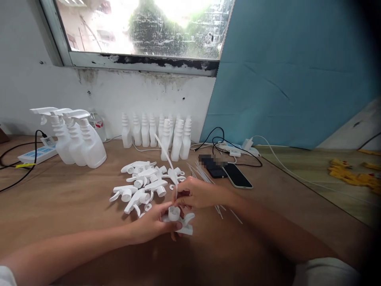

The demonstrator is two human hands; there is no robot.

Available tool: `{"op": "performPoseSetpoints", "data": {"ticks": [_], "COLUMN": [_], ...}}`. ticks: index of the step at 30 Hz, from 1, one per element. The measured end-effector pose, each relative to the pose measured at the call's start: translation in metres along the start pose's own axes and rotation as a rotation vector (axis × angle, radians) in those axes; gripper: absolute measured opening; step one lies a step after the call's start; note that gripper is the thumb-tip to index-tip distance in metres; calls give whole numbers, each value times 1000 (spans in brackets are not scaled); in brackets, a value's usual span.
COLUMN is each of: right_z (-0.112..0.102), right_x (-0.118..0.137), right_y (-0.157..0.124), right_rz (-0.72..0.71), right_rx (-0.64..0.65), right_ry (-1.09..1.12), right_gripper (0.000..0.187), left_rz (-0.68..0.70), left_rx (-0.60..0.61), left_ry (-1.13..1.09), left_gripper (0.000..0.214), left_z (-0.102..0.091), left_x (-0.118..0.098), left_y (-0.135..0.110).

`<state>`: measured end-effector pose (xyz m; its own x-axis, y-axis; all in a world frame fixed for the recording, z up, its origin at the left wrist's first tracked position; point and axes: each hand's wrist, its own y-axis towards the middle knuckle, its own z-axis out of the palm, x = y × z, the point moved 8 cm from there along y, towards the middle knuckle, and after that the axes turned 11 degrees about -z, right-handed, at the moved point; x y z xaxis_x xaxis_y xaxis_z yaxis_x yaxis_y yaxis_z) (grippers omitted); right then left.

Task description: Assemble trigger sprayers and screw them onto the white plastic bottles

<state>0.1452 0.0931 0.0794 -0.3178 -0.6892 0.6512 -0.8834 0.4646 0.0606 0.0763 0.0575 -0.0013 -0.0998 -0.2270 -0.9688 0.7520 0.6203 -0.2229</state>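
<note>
My left hand (pixel 154 224) grips a white trigger spray head (pixel 180 222) just above the wooden table (pixel 59 198). My right hand (pixel 198 194) pinches a thin white dip tube (pixel 166 157) whose lower end meets the spray head's collar; the tube slants up and away to the left. Just beyond my hands lies a pile of loose white spray heads (pixel 143 184) with small white ring washers (pixel 148 207) among them. A bundle of clear dip tubes (pixel 202 172) lies to the right of the pile.
Three assembled spray bottles (pixel 79 139) stand at back left beside a power strip (pixel 37 153). A row of several capless white bottles (pixel 157 133) lines the wall. Two phones (pixel 235 174), chargers and cables sit at right. Yellow objects (pixel 351 174) lie far right.
</note>
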Motion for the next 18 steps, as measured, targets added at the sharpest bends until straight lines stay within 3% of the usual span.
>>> {"op": "performPoseSetpoints", "data": {"ticks": [3, 6, 8, 10, 14, 18], "right_z": [-20, -43, -45, -37, -26, -36], "right_x": [11, 41, 64, 76, 75, 70], "right_y": [-10, -25, -34, -37, -33, -34], "right_rz": [-30, -223, -387, -476, -472, -441], "right_rx": [-22, -185, -247, -211, -208, -302], "right_ry": [-280, -643, -858, -1014, -1157, -1157], "right_gripper": [24, 29, 22, 29, 35, 30], "left_rz": [-12, -31, 1, 52, 94, 152], "left_rx": [2, -109, -197, -232, -91, 93], "left_ry": [-58, 4, 136, 265, 405, 520], "left_gripper": [48, 66, 69, 69, 68, 67], "left_z": [-5, -20, -31, -36, -29, -24], "left_x": [-4, -21, -42, -66, -103, -132], "left_y": [-2, -7, -10, -10, -1, 13]}}
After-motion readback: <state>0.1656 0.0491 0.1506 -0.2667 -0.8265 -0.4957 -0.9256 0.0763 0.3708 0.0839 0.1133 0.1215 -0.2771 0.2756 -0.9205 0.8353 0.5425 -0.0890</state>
